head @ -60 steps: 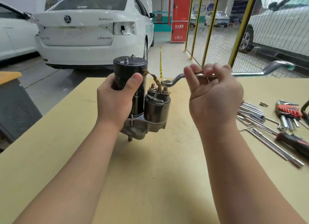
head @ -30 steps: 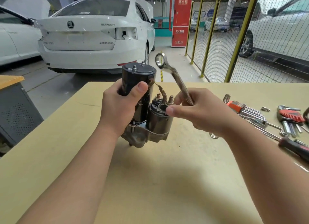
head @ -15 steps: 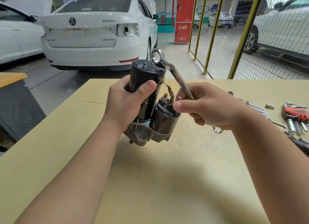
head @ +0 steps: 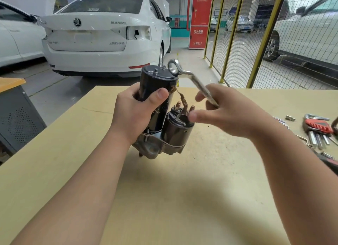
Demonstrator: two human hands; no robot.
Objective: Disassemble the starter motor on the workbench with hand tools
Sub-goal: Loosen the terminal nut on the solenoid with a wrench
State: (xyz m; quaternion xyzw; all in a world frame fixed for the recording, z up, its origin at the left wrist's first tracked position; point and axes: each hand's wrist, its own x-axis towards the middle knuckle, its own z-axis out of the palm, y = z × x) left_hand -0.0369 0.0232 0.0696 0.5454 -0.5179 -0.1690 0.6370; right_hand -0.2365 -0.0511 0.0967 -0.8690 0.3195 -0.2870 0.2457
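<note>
The starter motor (head: pixel 157 80) stands upright on the workbench (head: pixel 164 199), a black cylinder with a smaller solenoid (head: pixel 176 133) beside it on a grey metal base. My left hand (head: pixel 135 113) is wrapped around the black cylinder. My right hand (head: pixel 225 113) holds a ring spanner (head: pixel 192 78) along its palm, ring end up behind the motor's top. Its thumb touches the solenoid's top by the terminal studs and the braided copper lead (head: pixel 182 100). The fingers are partly spread.
At the right edge of the bench lie a red-holder hex key set (head: pixel 318 126), a small bit (head: pixel 290 118) and other tools. Beyond the bench are a white car (head: pixel 102 34), a yellow mesh fence (head: pixel 256 38) and a grey cabinet (head: pixel 16 116) at left.
The spanner came off the solenoid terminal and swung upright in my right hand. That hand's thumb went to the solenoid top. The left hand kept its grip on the motor.
</note>
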